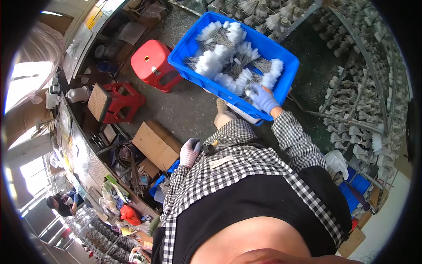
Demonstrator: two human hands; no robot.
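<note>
A blue plastic crate stands in front of me, holding several bundles of brushes with white bristle heads and thin wire stems. My right hand, in a pale lavender work glove, reaches into the crate's near right corner. Its fingers are closed on a bundle of white brushes at the near wall, partly hidden by the glove. Beside my checked apron, my left hand hangs low in a pink-striped glove, apart from the crate. Its fingers are curled together, and nothing shows in them.
Left of the crate stand a red plastic stool and a second red stool with a tan top. A cardboard box lies near my left hand. Racks of brushes line the right side. Another person is far left by a workbench.
</note>
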